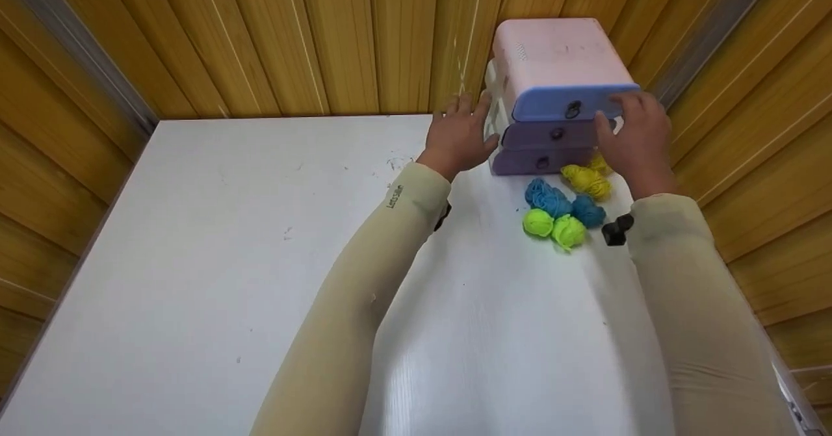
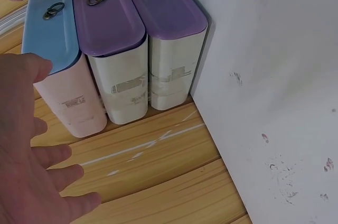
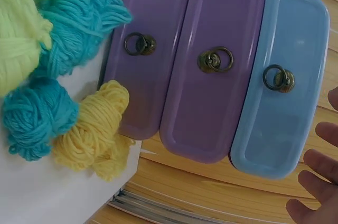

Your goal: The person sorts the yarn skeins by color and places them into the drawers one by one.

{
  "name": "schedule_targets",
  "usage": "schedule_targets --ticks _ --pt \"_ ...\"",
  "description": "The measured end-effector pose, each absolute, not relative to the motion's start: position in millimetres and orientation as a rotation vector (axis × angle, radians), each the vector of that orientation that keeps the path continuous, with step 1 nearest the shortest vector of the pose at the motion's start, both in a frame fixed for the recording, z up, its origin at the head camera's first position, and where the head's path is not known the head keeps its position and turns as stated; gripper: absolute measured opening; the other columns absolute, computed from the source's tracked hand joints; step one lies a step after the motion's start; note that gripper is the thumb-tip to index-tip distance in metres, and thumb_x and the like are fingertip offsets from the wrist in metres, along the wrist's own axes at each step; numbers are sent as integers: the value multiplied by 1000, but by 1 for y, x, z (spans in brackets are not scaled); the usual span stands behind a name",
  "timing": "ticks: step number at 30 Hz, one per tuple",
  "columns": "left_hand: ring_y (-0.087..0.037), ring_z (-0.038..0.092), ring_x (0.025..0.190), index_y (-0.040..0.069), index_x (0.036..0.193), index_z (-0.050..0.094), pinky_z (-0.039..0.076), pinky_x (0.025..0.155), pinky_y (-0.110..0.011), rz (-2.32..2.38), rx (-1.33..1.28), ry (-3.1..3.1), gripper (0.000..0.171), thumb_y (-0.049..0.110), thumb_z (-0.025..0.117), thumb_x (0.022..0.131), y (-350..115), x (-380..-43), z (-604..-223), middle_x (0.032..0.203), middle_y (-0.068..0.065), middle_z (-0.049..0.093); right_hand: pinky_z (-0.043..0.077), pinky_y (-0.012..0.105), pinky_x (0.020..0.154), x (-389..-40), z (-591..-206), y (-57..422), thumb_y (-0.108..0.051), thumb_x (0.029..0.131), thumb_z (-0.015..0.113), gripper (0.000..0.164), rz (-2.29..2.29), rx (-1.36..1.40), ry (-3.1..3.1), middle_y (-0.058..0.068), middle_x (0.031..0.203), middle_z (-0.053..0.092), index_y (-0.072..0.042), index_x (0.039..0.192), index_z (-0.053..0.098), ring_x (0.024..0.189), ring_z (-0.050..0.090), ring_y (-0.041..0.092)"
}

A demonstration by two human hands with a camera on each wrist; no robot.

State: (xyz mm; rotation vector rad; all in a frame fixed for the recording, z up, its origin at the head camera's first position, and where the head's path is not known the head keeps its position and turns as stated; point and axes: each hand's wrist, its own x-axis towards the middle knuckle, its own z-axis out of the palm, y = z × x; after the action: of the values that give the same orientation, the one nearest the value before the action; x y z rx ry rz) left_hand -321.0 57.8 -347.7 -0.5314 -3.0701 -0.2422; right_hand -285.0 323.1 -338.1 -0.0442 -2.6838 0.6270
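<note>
A small three-tier drawer cabinet [image 1: 562,52] stands at the table's far right, its pink top unit fronted by a blue drawer [image 1: 552,103] with a ring pull. Two purple drawers [image 3: 211,108] lie under it, all three fronts closed or nearly so. My left hand [image 1: 460,134], fingers spread, is beside the cabinet's left side; the left wrist view shows its palm holding nothing. Near the right end of the blue drawer is my right hand [image 1: 637,134], its fingers loosely bent and apart, with nothing in them. Whether either hand touches the cabinet I cannot tell.
Before the cabinet lie yellow yarn balls [image 1: 588,182], blue yarn balls [image 1: 548,197] and light green yarn balls [image 1: 538,223]. The white table [image 1: 260,228] meets wood-patterned walls [image 1: 364,39] at the back and sides.
</note>
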Motion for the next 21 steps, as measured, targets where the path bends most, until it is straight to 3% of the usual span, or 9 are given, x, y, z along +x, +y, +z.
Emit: schedule_targets --ticks 14,21 --pt "-25 14 151 35 156 -6 22 120 -48 -319 -517 -3093 75 57 36 97 83 -319 -336 164 -2 11 24 51 118 -293 -319 330 -49 98 40 62 741 -205 -2740 13 157 23 -12 147 38 144 23 33" --pt "-24 26 148 34 156 -2 32 116 -43 -421 -507 -3087 74 54 38 97 94 -322 -335 163 -2 18 22 53 118 -295 -316 327 -52 97 41 66 806 -242 -2783 14 159 17 -14 151 32 146 21 35"
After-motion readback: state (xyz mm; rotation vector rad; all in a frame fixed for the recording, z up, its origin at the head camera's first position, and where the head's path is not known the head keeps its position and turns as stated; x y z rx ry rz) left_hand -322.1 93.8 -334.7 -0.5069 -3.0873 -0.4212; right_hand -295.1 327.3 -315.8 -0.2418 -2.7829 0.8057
